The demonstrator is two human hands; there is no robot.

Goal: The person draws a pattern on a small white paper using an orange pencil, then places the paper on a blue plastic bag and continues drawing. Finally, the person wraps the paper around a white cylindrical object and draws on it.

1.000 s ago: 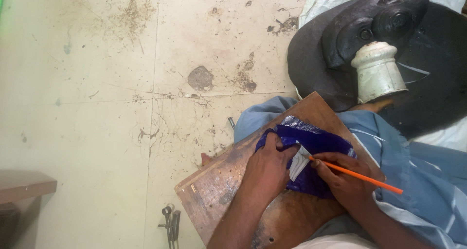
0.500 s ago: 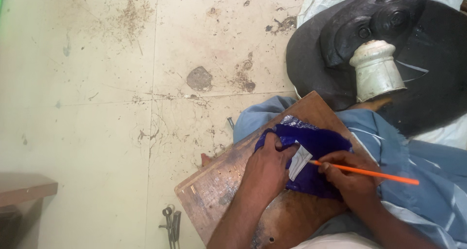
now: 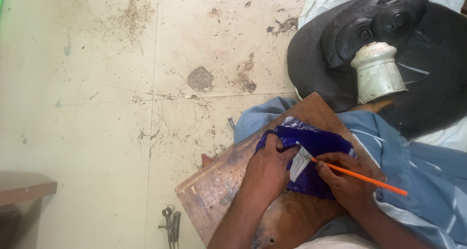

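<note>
A wooden board lies across my lap. On it rests a piece of shiny purple material with a small white template on top. My left hand presses flat on the purple piece and the white template. My right hand grips an orange pencil, its tip touching the edge of the white template.
A black round base with a white metal post stands at the upper right. Blue striped cloth covers my legs. Dark metal scissors lie on the stained tile floor by the board. A brown wooden edge shows at the lower left.
The pencil has shifted slightly along the white template's edge. My left hand stays pressed on the purple piece.
</note>
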